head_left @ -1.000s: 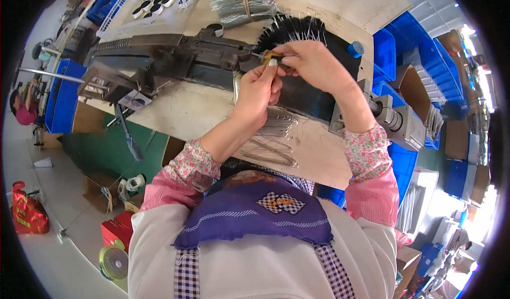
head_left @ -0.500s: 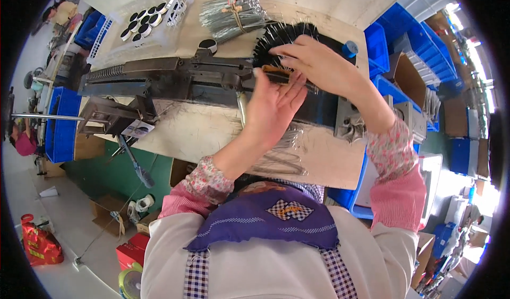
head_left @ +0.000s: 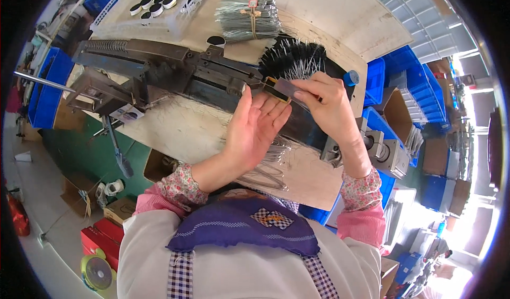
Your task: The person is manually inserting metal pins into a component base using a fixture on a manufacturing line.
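Workbench (head_left: pixel 175 134) pale, scratched; blue bins (head_left: pixel 419 81) alongside. Right hand (head_left: pixel 326 105) pinches flat metal strip (head_left: pixel 289 89); left hand (head_left: pixel 255 126) released.

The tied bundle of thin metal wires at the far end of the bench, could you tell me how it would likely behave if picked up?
The bundle of wires would probably lift as one piece, since a band is tied round its middle. Its thin strands look springy, so the ends may sag or splay. Being metal, it is likely fairly heavy for its size, and unlikely to roll far.
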The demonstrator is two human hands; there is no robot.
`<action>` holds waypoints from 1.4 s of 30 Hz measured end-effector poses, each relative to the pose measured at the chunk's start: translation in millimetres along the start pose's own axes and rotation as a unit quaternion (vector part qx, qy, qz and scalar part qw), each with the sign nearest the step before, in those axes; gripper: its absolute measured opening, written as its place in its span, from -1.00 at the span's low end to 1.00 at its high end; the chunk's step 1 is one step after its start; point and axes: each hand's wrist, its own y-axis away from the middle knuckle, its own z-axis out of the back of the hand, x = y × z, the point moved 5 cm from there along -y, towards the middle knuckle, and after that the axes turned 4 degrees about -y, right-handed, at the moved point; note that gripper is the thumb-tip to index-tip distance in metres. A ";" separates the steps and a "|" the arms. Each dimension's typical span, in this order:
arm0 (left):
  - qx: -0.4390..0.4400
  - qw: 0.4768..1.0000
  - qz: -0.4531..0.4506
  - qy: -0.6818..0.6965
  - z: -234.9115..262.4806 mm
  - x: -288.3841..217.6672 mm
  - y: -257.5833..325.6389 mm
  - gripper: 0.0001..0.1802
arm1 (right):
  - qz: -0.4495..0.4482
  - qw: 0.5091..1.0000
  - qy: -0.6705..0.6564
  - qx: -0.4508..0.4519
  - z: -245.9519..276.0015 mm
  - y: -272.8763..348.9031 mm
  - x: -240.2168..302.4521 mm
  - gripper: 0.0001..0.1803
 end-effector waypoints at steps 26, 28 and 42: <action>0.004 0.998 -0.008 -0.070 -4.9 -14.7 -1.1 -0.19 | 0.113 0.987 0.111 -0.024 -5.6 -3.1 12.9 -0.85; -0.003 0.998 -0.005 -0.068 -4.8 -14.8 0.7 -0.19 | 0.109 0.988 0.111 -0.019 0.0 -3.2 21.7 -0.85; -0.032 0.997 0.032 -0.061 -17.3 -18.0 -1.4 -0.47 | 0.149 0.950 0.272 0.032 -20.6 13.6 53.0 -0.65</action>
